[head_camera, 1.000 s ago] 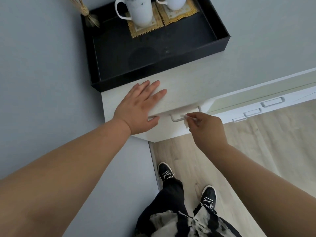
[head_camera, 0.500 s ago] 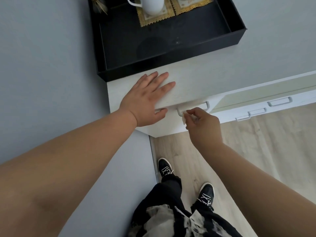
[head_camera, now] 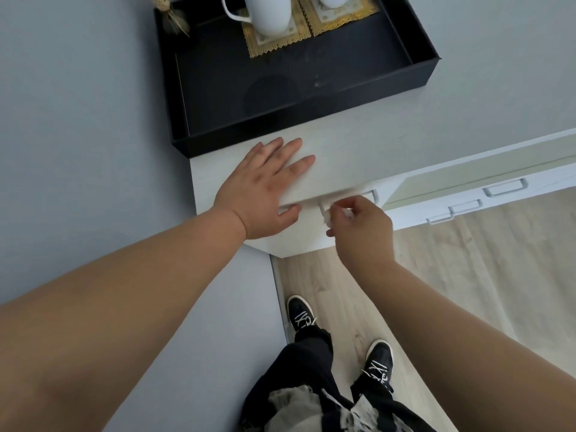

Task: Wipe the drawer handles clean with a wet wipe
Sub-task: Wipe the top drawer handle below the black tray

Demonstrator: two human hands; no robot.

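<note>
My right hand (head_camera: 361,226) pinches a small white wet wipe (head_camera: 328,217) against the left end of the top drawer's silver handle (head_camera: 372,194), most of which my fingers hide. My left hand (head_camera: 265,188) lies flat on the white cabinet top (head_camera: 358,154), fingers straight, thumb hooked under its front edge. Further silver handles (head_camera: 506,188) (head_camera: 464,207) (head_camera: 440,217) show on the white drawers to the right.
A black tray (head_camera: 311,120) stands at the back of the cabinet top with white mugs (head_camera: 265,14) on gold-edged mats and a dried sprig (head_camera: 173,18). A grey wall is on the left. My legs and black shoes (head_camera: 300,313) stand on the pale wood floor below.
My right hand has slid the wipe leftwards along the top handle, uncovering its right end. The left hand stays flat on the cabinet top. The camera view has shifted.
</note>
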